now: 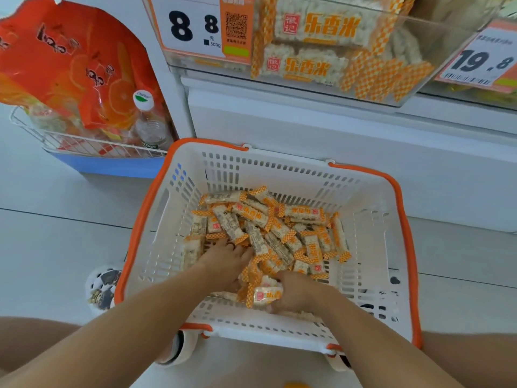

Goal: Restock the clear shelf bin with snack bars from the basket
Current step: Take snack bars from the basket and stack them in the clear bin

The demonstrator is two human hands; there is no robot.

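Pale tiled floor (56, 233); white shelving (307, 135)

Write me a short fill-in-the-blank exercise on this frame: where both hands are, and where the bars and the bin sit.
1. Both the left hand and the right hand reach into the white ____ with the orange rim.
2. The snack bars have wrappers checked white and ____.
3. The clear shelf bin sits ____ the basket.
4. A water bottle stands in the ____ rack on the left.

Missing words: basket; orange; above; wire
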